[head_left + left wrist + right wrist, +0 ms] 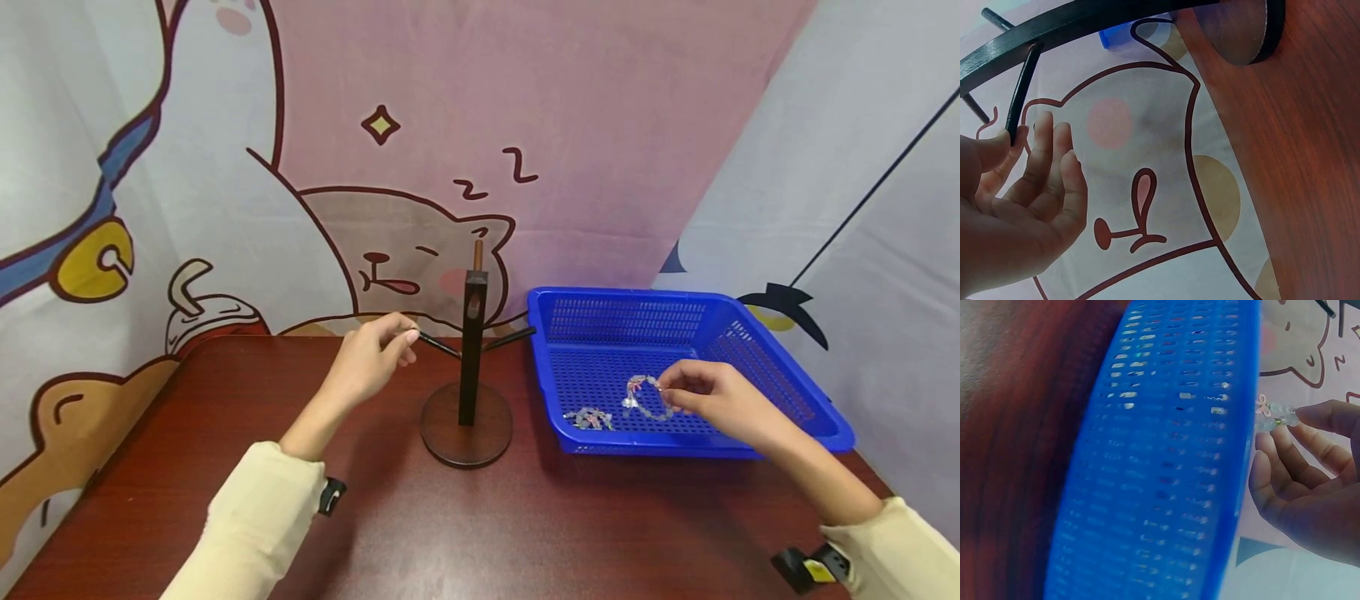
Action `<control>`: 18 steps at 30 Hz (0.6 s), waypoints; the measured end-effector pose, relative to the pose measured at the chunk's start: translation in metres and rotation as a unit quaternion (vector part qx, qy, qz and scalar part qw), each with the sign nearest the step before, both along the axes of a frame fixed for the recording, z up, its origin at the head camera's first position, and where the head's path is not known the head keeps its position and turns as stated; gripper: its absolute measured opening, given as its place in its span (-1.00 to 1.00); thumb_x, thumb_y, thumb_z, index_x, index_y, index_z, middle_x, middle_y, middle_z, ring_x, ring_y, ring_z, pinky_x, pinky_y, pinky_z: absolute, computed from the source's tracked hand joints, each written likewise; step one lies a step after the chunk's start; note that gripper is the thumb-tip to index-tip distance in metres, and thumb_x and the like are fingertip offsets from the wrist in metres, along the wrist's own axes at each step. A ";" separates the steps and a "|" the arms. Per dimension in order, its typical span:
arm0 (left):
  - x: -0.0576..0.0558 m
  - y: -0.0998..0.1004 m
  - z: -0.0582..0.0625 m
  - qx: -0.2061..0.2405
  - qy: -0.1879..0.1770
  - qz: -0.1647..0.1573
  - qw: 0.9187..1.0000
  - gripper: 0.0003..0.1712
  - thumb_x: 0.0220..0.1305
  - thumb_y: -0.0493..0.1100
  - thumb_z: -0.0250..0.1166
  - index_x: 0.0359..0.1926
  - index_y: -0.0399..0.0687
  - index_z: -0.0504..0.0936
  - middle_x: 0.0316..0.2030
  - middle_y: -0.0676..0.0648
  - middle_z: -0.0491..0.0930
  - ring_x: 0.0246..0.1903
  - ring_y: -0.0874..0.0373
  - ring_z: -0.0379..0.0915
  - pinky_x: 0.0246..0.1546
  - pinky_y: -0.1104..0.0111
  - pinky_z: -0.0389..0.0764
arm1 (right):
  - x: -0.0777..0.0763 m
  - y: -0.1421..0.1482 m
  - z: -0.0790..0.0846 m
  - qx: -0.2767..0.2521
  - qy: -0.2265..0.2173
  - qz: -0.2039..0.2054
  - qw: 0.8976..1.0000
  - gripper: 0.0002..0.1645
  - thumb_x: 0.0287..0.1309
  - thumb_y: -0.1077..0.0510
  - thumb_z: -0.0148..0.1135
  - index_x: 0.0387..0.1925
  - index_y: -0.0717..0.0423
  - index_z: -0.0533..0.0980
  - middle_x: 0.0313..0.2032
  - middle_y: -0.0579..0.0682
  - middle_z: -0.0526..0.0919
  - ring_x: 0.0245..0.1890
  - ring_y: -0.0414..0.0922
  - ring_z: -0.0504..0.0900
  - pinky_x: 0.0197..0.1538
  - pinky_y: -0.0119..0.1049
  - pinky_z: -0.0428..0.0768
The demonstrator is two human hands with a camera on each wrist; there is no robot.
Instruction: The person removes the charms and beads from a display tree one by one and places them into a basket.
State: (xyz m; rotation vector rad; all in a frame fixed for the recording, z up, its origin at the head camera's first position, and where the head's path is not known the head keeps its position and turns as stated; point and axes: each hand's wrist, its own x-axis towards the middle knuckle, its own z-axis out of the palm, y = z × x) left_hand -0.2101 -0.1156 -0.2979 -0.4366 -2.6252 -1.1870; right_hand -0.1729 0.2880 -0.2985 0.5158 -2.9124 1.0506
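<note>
A dark wooden stand (470,358) with a round base and slanting pegs stands on the table. My left hand (372,360) pinches the end of its left peg (438,343) between thumb and forefinger; the left wrist view shows the same peg (1022,94) with the other fingers loosely bent. My right hand (705,396) holds a pale beaded bracelet (651,382) with a pink piece and a white charm, pinched by its beads above the blue basket (798,383). In the right wrist view the basket wall covers the bracelet's lower part. More beaded bracelets (588,418) lie in the basket's near left corner.
The blue basket is on the table's right side, just right of the stand. Another peg (510,337) points toward the basket's left rim. Behind the reddish-brown table (480,533) hangs a cloth (600,125) printed with cartoon animals.
</note>
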 end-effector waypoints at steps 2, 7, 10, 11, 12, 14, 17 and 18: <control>0.000 0.000 0.000 0.001 0.002 0.001 1.000 -0.83 0.31 -0.18 0.11 -0.20 -0.16 0.58 -0.57 -0.04 0.61 -0.48 0.06 0.55 -0.42 0.24 0.47 | 0.000 0.003 -0.003 0.005 -0.001 -0.006 1.000 -0.92 0.17 0.28 0.13 -0.31 0.22 0.52 -0.44 0.04 0.55 -0.48 -0.11 0.52 -0.41 -0.29 0.51; 0.001 0.000 0.000 0.003 0.002 0.003 1.000 -0.83 0.31 -0.18 0.11 -0.20 -0.16 0.58 -0.57 -0.04 0.61 -0.48 0.07 0.55 -0.42 0.24 0.47 | 0.000 0.008 -0.008 0.005 0.001 -0.007 1.000 -0.91 0.16 0.28 0.14 -0.30 0.23 0.53 -0.44 0.04 0.57 -0.49 -0.17 0.51 -0.44 -0.32 0.49; 0.002 0.000 0.001 0.004 0.000 0.005 1.000 -0.82 0.31 -0.18 0.10 -0.20 -0.15 0.58 -0.56 -0.04 0.61 -0.48 0.09 0.54 -0.42 0.25 0.47 | 0.001 0.010 -0.009 0.005 -0.002 -0.007 1.000 -0.90 0.16 0.29 0.14 -0.29 0.24 0.53 -0.43 0.03 0.57 -0.49 -0.17 0.52 -0.44 -0.33 0.49; 0.002 0.000 0.001 0.004 0.000 0.005 1.000 -0.82 0.31 -0.18 0.10 -0.20 -0.15 0.58 -0.56 -0.04 0.61 -0.48 0.10 0.53 -0.43 0.25 0.47 | 0.001 0.010 -0.009 0.005 -0.006 -0.007 1.000 -0.90 0.17 0.28 0.14 -0.29 0.25 0.53 -0.43 0.02 0.57 -0.48 -0.18 0.52 -0.44 -0.33 0.49; 0.002 0.001 0.001 0.005 0.001 0.005 1.000 -0.82 0.31 -0.18 0.10 -0.20 -0.15 0.58 -0.56 -0.04 0.61 -0.49 0.10 0.53 -0.43 0.25 0.48 | 0.001 0.010 -0.009 0.003 -0.009 -0.009 1.000 -0.90 0.17 0.29 0.13 -0.29 0.25 0.53 -0.43 0.02 0.57 -0.49 -0.19 0.52 -0.44 -0.33 0.50; 0.002 0.001 0.001 0.005 0.002 0.007 1.000 -0.82 0.31 -0.18 0.10 -0.20 -0.15 0.58 -0.56 -0.04 0.61 -0.49 0.10 0.53 -0.43 0.24 0.48 | 0.001 0.010 -0.009 -0.001 -0.015 -0.011 1.000 -0.90 0.17 0.29 0.13 -0.29 0.25 0.53 -0.43 0.02 0.57 -0.49 -0.20 0.52 -0.44 -0.34 0.50; 0.003 0.001 0.001 0.007 0.002 0.011 1.000 -0.82 0.31 -0.18 0.11 -0.20 -0.16 0.59 -0.55 -0.05 0.61 -0.47 0.07 0.54 -0.43 0.24 0.47 | 0.001 0.010 -0.009 -0.010 -0.015 -0.004 1.000 -0.90 0.18 0.29 0.11 -0.30 0.26 0.52 -0.44 0.01 0.57 -0.50 -0.24 0.51 -0.46 -0.36 0.49; 0.003 0.002 0.001 0.007 0.001 0.013 1.000 -0.82 0.31 -0.18 0.11 -0.20 -0.16 0.59 -0.55 -0.05 0.61 -0.47 0.06 0.54 -0.43 0.24 0.47 | 0.001 0.010 -0.009 -0.012 -0.013 -0.004 1.000 -0.90 0.18 0.30 0.11 -0.30 0.26 0.52 -0.44 0.01 0.57 -0.50 -0.24 0.51 -0.46 -0.37 0.49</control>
